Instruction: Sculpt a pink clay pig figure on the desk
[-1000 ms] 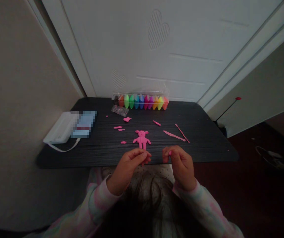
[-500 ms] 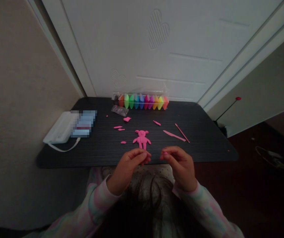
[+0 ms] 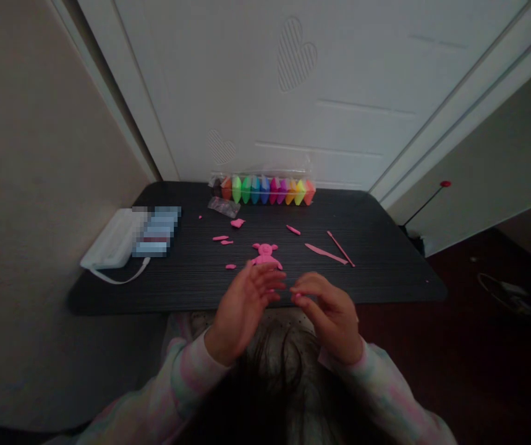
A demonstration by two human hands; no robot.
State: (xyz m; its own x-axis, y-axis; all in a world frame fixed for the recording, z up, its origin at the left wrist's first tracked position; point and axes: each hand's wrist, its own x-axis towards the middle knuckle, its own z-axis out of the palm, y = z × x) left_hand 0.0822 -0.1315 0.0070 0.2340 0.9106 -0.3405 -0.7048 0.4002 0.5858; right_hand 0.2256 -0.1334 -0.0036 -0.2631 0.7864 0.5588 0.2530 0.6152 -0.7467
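Between the thumb and fingertips of my right hand (image 3: 330, 312) is a small lump of pink clay (image 3: 298, 296). My left hand (image 3: 243, 309) faces it with the palm turned inward, fingers stretched and apart, holding nothing. Just beyond the left fingers lies a pink clay figure (image 3: 265, 252) with round ears and a snout; its legs are mostly hidden behind that hand. Loose pink clay bits lie to the left of the figure, among them a flattened scrap (image 3: 237, 223) and a thin roll (image 3: 220, 238).
A clear pack of coloured clay (image 3: 265, 190) stands along the table's back edge. At the right lie a pink plastic knife (image 3: 325, 253) and a thin pink stick tool (image 3: 340, 248). A white device (image 3: 114, 238) with a cable sits at the left on the dark table (image 3: 177, 287).
My left hand has opened and turned its palm inward, now covering the figure's legs. My right hand has moved slightly left with the pink clay lump in its fingers.
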